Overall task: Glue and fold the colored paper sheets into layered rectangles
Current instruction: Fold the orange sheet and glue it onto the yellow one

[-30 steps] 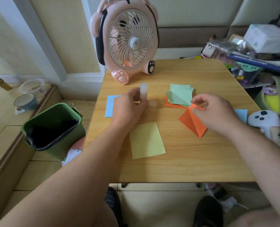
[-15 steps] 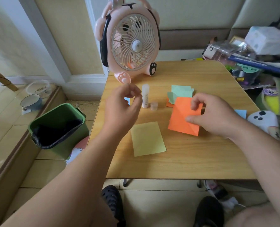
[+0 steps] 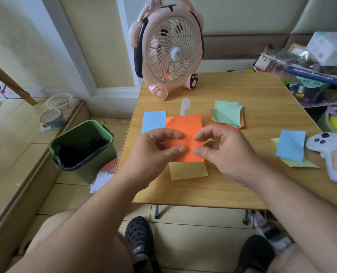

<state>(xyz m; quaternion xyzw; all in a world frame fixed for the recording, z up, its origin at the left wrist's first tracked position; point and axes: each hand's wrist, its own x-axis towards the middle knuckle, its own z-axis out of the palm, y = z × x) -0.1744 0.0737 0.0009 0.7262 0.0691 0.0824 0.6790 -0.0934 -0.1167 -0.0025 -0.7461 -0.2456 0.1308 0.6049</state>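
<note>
An orange sheet [image 3: 185,129] is held above the middle of the wooden table [image 3: 242,190], over a yellow sheet [image 3: 187,171] whose near end shows below it. My left hand [image 3: 153,150] pinches the orange sheet's left side and my right hand [image 3: 224,148] pinches its right side, thumbs near the lower edge. A white glue stick [image 3: 184,106] stands upright just behind the orange sheet. A blue sheet [image 3: 153,122] lies to the left. A pile of folded green sheets on orange [image 3: 226,116] lies behind my right hand.
A pink fan [image 3: 169,50] stands at the table's back. A folded blue piece on yellow [image 3: 290,148] and a white controller [image 3: 331,154] lie at the right edge. Clutter [image 3: 311,62] fills the back right. A green bin [image 3: 84,142] stands on the floor to the left.
My left hand let go of the glue stick, which now stands on the table, and came to the orange sheet. My right hand carried that sheet left, over the yellow one.
</note>
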